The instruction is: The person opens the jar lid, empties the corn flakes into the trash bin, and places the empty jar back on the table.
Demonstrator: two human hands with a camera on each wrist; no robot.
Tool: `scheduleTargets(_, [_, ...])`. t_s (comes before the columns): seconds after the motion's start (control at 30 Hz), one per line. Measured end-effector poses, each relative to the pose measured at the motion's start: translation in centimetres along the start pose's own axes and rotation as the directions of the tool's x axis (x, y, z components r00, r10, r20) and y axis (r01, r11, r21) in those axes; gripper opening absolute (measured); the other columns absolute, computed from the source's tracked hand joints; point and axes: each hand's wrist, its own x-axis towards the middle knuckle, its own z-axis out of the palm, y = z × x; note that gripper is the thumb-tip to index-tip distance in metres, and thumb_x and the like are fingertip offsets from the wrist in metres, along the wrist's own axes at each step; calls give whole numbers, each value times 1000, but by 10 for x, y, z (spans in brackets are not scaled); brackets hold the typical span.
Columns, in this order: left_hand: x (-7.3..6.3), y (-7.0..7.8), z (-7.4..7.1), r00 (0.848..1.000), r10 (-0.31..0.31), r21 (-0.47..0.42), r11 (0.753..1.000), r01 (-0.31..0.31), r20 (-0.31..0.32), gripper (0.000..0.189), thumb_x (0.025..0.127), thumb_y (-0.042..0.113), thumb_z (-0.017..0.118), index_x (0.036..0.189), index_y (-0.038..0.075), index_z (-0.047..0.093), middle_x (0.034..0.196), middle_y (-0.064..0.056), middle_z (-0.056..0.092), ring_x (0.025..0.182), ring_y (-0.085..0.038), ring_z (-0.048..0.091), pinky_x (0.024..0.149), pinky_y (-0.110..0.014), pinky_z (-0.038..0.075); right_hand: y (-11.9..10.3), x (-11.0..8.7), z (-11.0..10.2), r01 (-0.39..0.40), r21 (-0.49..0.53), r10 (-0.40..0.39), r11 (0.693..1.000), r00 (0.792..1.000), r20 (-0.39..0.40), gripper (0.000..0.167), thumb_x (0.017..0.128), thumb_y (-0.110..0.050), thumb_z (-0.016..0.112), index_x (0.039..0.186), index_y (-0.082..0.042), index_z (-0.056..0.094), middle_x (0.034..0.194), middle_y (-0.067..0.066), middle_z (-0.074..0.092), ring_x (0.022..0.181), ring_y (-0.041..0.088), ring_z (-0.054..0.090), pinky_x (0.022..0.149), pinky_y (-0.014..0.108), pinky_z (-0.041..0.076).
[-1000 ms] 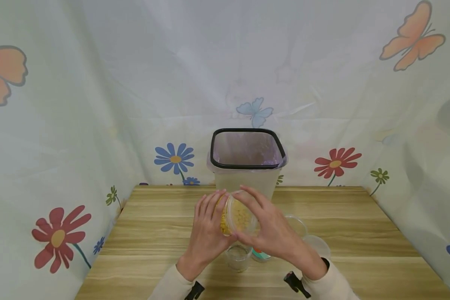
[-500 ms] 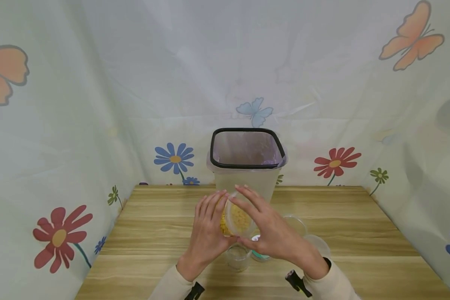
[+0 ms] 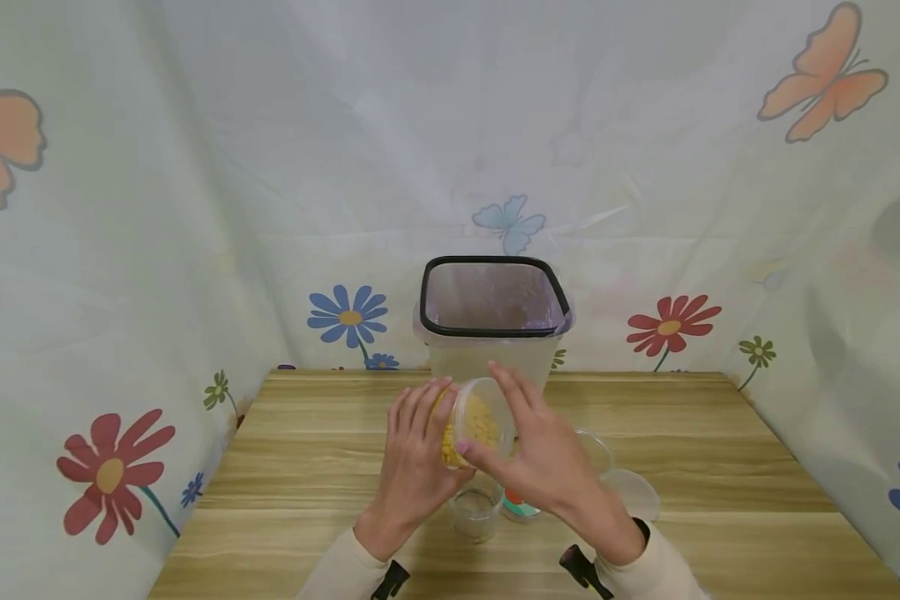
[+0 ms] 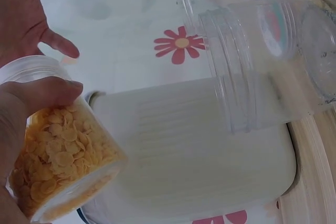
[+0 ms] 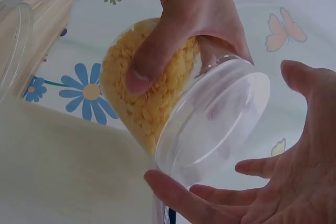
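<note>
My left hand (image 3: 408, 467) grips a clear plastic jar of yellow cornflakes (image 4: 65, 156) and holds it tilted above the table, its lidded end facing right. A translucent round lid (image 5: 215, 116) sits on the jar's mouth. Around that lid, my right hand (image 3: 551, 458) is spread with thumb and fingers apart; a fingertip lies close to the rim in the right wrist view, and I cannot tell whether it touches. Below the hands an open clear jar (image 3: 477, 515) stands on the table, beside a container with a teal, white and red top (image 3: 522, 505), partly hidden by my right hand.
A bin (image 3: 491, 358) with a black rim and a thin liner stands behind the hands. On the wooden table (image 3: 307, 467), a translucent disc (image 3: 636, 493) and a clear round rim (image 3: 603, 450) lie to the right. A patterned curtain (image 3: 375, 167) surrounds the table.
My right hand, earlier with fingers and thumb at the lid, has loosened and shifted slightly, its fingers spreading from the rim. The left hand keeps its hold on the jar.
</note>
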Motion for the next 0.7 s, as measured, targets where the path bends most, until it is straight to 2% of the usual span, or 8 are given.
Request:
scheduleTargets(0.13, [0,1,0,1000,15,26,1000,-15,-2,100,53,41,93,136,6,50,142,-10,52,129,-30,49,110,-53,38,-1,1,5,-47,-23,47,999,999,-4,89,79,-65,67,153,-29,31,151,10,44,119,38,60,85,58,53])
scheduleTargets(0.3, [0,2,0,1000,9,29,1000,-10,6,98,55,42,91,137,6,49,141,-10,52,130,-30,49,110,-53,37,0,2,7,-7,-19,6,1000,1000,-24,83,79,-59,71,148,-24,41,144,7,50,113,34,64,82,53,55])
scheduleTargets(0.5, [0,1,0,1000,-3,10,1000,3,15,94,62,43,87,139,7,47,141,-10,52,130,-29,48,110,-52,37,4,4,4,135,13,-135,991,991,-20,82,77,-50,77,147,-21,44,147,9,47,117,34,61,86,52,55])
scheduleTargets(0.7, [-1,0,-1,1000,-15,-26,1000,15,10,98,59,44,87,140,8,47,141,-11,53,130,-29,48,110,-51,37,12,6,-1,305,-1,-305,952,952,-3,83,75,-36,82,146,-19,43,152,10,41,129,33,52,94,52,53])
